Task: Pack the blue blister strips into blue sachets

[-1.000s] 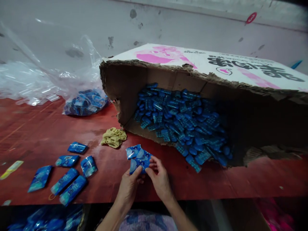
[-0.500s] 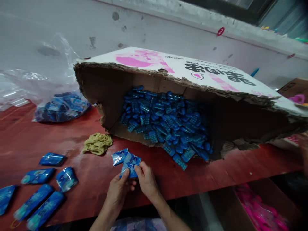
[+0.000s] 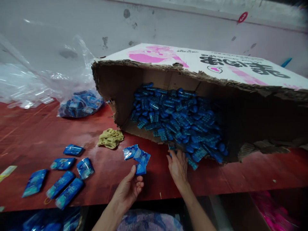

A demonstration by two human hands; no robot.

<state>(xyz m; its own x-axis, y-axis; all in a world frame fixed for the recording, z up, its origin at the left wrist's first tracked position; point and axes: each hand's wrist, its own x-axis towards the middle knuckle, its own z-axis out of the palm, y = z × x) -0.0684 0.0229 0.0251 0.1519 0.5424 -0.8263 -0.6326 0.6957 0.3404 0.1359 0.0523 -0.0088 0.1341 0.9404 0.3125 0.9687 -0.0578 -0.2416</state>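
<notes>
- While the left hand (image 3: pixel 128 189) pinches a small fan of blue packets (image 3: pixel 137 157) between thumb and fingers, it holds them just above the red table (image 3: pixel 101 173).
- At about two o'clock from it, the right hand (image 3: pixel 177 166) lies spread, fingertips touching the heap of blue packets (image 3: pixel 183 125) that spills from the torn cardboard box (image 3: pixel 216 96) on its side.
- A yellow cloth (image 3: pixel 110 138) lies at eleven o'clock of the left hand, near the box's torn edge.
- Loose packets (image 3: pixel 62 176) lie at nine o'clock, well apart.
- A clear bag (image 3: pixel 80 104) of packets sits farther, at ten o'clock.
</notes>
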